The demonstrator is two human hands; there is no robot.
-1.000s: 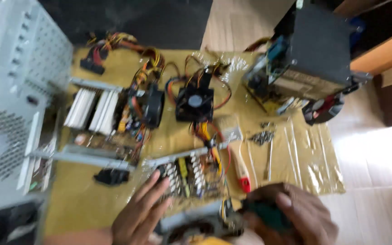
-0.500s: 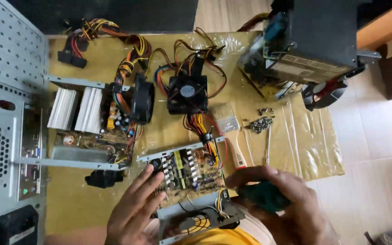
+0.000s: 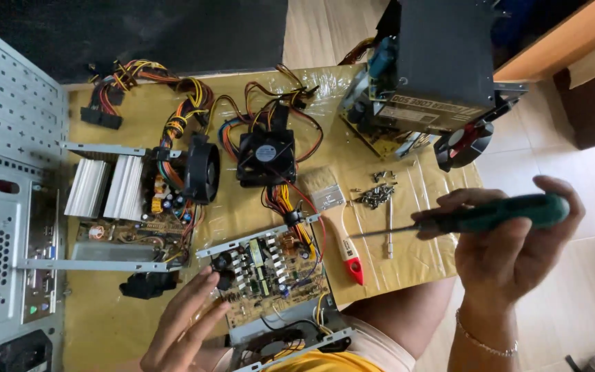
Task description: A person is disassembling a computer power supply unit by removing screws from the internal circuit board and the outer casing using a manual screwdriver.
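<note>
**Screwdriver held over a mat of opened power supplies**

A green-handled screwdriver [image 3: 476,219] is gripped in the right hand [image 3: 511,251], fingers closed round the handle, with the metal shaft pointing left over the right edge of the yellow mat [image 3: 111,317]. The hand is raised above the floor, just off that edge.

The left hand [image 3: 182,331] is held open with fingers spread, its fingertips touching the left side of a bare circuit board [image 3: 270,279] that sits in an open metal tray near the front edge of the mat. Nothing is held in it.

A paintbrush [image 3: 335,219] with a white and red handle is laid just right of the board, bristles towards the back. A small pile of screws [image 3: 375,196] is seen beyond it, with a loose metal bit [image 3: 389,234] lying just beside the pile.

At the middle of the mat a black fan [image 3: 265,156] is set among red, yellow and orange wires. To its left another opened power supply [image 3: 136,200] is placed, with ribbed silver heat sinks and a second fan upright against it. A grey computer case [image 3: 8,207] is stood along the left edge. At the back right corner a closed dark power supply box [image 3: 442,62] is propped on further parts.
</note>
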